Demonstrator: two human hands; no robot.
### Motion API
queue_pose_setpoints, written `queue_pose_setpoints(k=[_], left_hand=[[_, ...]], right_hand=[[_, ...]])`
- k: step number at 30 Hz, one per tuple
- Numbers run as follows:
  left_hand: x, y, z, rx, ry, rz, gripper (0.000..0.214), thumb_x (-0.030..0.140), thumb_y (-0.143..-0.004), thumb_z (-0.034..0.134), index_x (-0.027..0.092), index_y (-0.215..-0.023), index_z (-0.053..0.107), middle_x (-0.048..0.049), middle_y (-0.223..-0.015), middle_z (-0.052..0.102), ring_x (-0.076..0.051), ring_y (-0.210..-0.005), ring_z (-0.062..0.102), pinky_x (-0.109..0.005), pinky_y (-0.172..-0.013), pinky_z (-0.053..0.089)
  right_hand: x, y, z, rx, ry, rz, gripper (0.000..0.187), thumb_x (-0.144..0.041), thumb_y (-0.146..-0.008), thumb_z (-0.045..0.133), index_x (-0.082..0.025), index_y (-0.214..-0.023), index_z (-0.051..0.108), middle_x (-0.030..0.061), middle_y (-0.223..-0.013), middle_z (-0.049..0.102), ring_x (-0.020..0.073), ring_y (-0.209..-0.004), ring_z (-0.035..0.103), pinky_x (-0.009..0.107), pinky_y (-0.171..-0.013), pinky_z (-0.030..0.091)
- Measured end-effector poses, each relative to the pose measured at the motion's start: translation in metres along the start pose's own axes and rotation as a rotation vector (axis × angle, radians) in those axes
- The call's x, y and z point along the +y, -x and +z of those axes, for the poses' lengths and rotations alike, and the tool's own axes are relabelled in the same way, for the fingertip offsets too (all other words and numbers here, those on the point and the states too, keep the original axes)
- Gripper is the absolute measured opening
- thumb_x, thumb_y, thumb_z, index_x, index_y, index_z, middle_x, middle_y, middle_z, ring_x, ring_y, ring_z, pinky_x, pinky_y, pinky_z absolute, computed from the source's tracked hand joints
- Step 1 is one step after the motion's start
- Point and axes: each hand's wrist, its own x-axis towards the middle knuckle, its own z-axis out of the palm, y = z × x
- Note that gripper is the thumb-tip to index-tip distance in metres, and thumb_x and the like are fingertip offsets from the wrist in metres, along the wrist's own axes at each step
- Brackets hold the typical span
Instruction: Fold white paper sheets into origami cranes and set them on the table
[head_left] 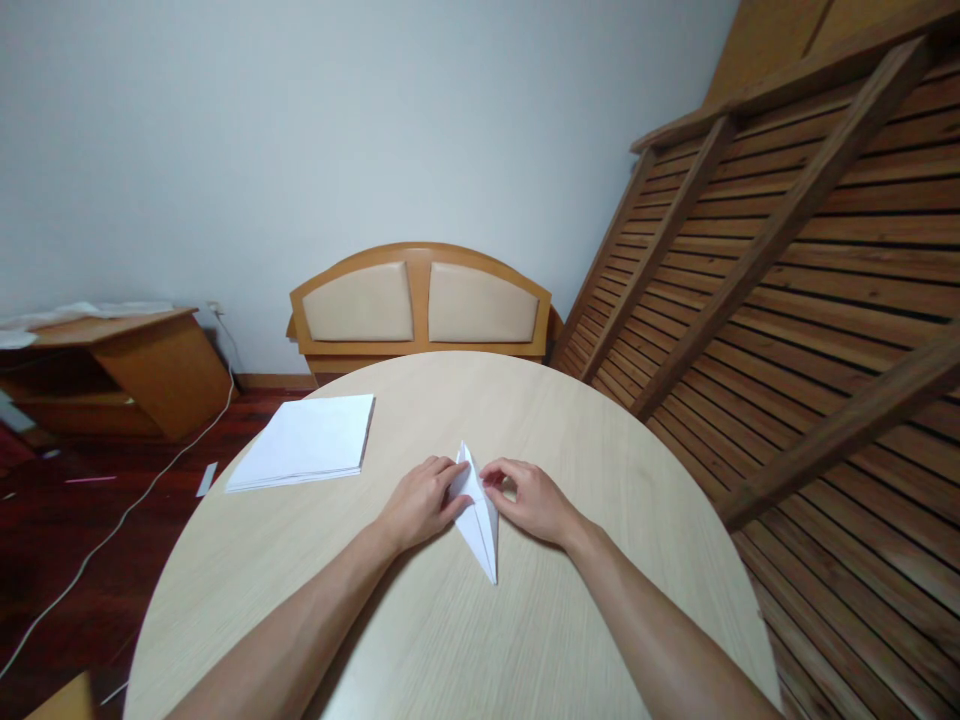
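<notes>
A narrow, pointed piece of folded white paper [480,530] lies on the round pale wooden table [585,620], its sharp tip towards me and a second point facing away. My left hand [426,502] grips its left side, with thumb and fingertips resting over the folds. On the right edge, my right hand [531,497] has thumb and index finger pinched together at the paper. A lengthwise crease runs down the lower half. The fingers partly cover the upper half.
A stack of white paper sheets [304,442] lies on the table at the left. Beyond the far edge stands a padded headboard [420,300]. Wooden slats [750,270] lean along the right. A low wooden desk [161,370] and a white cable [142,505] are at the left.
</notes>
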Motion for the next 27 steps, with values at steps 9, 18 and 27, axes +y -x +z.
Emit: queue_pose_setpoints(k=[9, 18, 27], left_hand=[[-0.003, 0.002, 0.001, 0.021, 0.023, 0.107, 0.051, 0.033, -0.095, 0.054, 0.019, -0.143, 0.045, -0.0155, -0.154, 0.039, -0.03, -0.142, 0.036, -0.049, -0.115, 0.036], [-0.002, 0.005, -0.001, -0.151, -0.043, 0.095, 0.046, 0.039, -0.099, 0.044, 0.023, -0.142, 0.048, -0.0098, -0.148, 0.051, -0.026, -0.137, 0.045, -0.05, -0.114, 0.033], [0.003, 0.002, -0.014, -0.036, -0.201, 0.002, 0.04, 0.045, -0.096, 0.048, 0.021, -0.126, 0.06, -0.0119, -0.122, 0.063, -0.029, -0.112, 0.057, -0.05, -0.103, 0.039]], right_hand=[[0.005, 0.001, 0.001, -0.104, 0.096, -0.062, 0.016, -0.012, -0.083, 0.065, -0.021, -0.096, 0.068, 0.0029, -0.094, 0.07, 0.019, -0.092, 0.063, 0.033, -0.087, 0.048], [0.008, 0.001, 0.0, -0.067, 0.153, -0.075, 0.012, -0.023, -0.094, 0.058, -0.022, -0.099, 0.07, 0.0061, -0.109, 0.068, 0.0207, -0.108, 0.059, 0.037, -0.097, 0.046], [0.02, 0.005, 0.001, -0.191, 0.318, -0.034, 0.035, -0.032, -0.099, 0.049, -0.027, -0.13, 0.064, 0.0065, -0.138, 0.059, 0.0248, -0.131, 0.046, 0.044, -0.112, 0.036]])
